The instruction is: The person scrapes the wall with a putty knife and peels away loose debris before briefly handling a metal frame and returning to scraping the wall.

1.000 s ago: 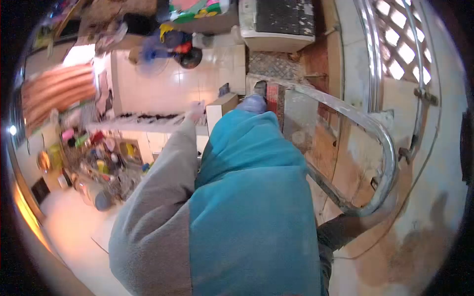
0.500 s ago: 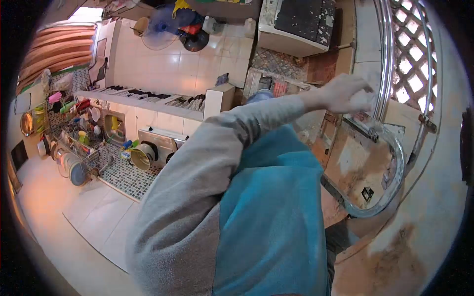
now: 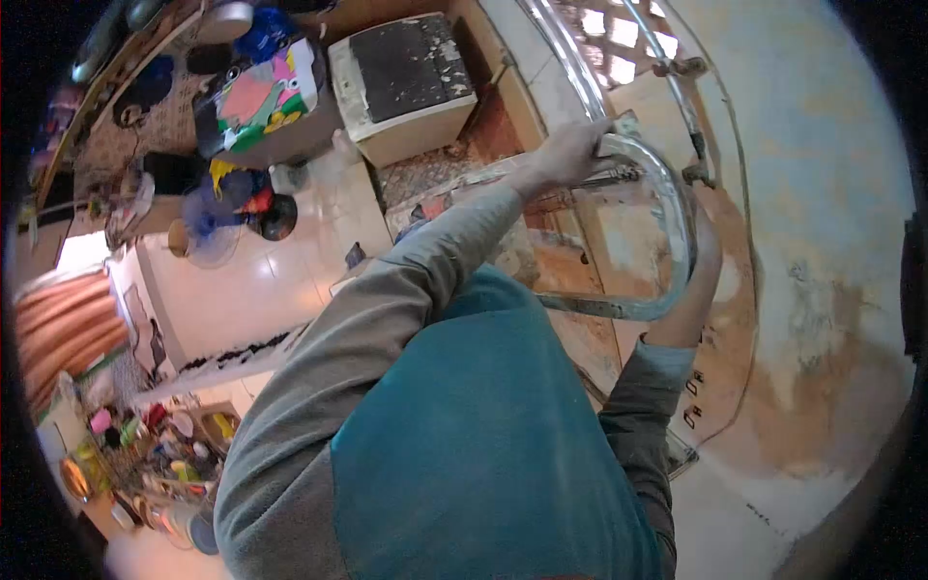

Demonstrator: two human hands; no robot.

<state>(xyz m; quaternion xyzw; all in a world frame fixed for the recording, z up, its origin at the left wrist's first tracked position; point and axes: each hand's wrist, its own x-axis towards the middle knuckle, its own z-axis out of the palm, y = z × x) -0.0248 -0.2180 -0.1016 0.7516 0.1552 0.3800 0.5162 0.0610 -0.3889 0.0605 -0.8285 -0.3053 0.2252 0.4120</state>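
Note:
A bent silver metal tube (image 3: 679,208) forms a rounded loop in the right half of the head view. My left hand (image 3: 572,155) is closed around its upper end, close to where a straight shiny tube (image 3: 570,58) runs upward. My right hand (image 3: 707,253) grips the outer side of the bend, its fingers partly hidden by the tube. Grey sleeves cover both arms, and a teal shirt front (image 3: 464,435) fills the lower middle. Below the loop, steps or boards with worn paint show far down.
A whitish appliance with a dark, flaking top (image 3: 411,72) stands below at the upper middle. A standing fan (image 3: 211,222) is on the tiled floor. Lattice openings (image 3: 619,43) and a stained wall (image 3: 812,290) lie to the right. Kitchen dishes (image 3: 164,454) crowd the lower left.
My left hand has come down from open above the tube to closed around it. My right hand has come into sight at the bend. The view has swung, bringing the appliance left.

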